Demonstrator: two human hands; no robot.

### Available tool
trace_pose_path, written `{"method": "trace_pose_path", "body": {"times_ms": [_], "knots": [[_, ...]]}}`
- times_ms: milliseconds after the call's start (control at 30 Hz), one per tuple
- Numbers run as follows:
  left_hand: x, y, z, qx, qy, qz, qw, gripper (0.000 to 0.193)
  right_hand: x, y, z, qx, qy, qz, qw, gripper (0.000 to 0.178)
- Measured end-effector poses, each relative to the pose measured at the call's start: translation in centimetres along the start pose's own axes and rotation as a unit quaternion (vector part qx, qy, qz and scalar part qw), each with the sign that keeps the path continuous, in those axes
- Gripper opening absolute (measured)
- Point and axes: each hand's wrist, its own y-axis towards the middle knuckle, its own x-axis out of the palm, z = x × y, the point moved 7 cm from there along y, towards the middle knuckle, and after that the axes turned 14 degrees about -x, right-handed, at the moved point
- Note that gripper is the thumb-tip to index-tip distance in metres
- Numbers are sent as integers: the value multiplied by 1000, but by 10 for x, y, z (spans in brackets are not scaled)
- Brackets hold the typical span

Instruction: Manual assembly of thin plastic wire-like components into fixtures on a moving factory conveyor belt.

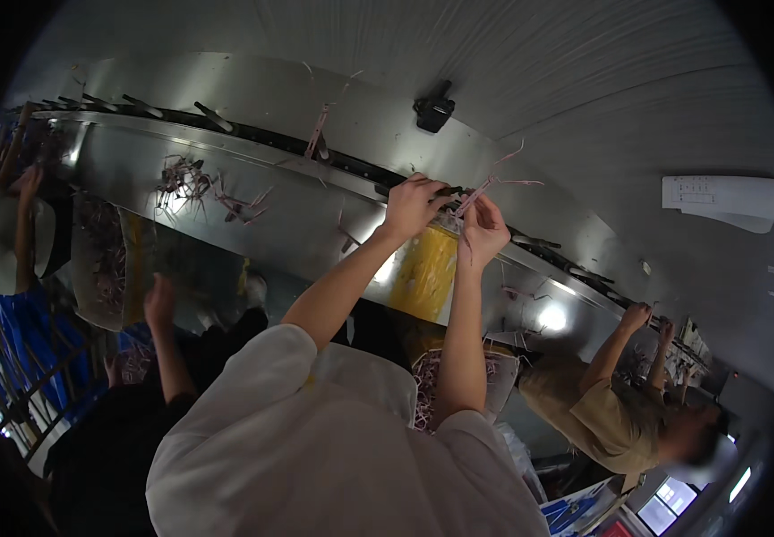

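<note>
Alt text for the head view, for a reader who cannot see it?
A person's left hand grips a dark clip on an overhead conveyor rail while the right hand holds thin pink strips at it. Loose pink strips lie on the shiny metal panel below, and co-workers stand on either side, arms raised to the rail.

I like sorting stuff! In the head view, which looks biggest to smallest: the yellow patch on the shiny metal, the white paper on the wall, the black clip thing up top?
1. Yellow patch
2. White paper, nearly alike, so unsure
3. Black clip
</note>
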Motion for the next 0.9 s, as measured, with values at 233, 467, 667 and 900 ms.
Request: {"method": "trace_pose_path", "body": {"times_ms": [233, 467, 667, 900], "knots": [[84, -13, 46, 89, 8, -27, 996, 20, -84, 25, 6, -32, -20, 105, 994, 18], [174, -34, 89, 72, -19, -86, 994, 19, -159, 41, -16, -152, -264, 134, 943, 14], [252, -46, 127, 88, -11, -137, 987, 22, -229, 58, 0, -125, -226, 242, 935, 13], [286, -102, 170, 33, -116, -160, 980, 38, -332, 86, 11, -146, -273, 353, 883, 13]]}}
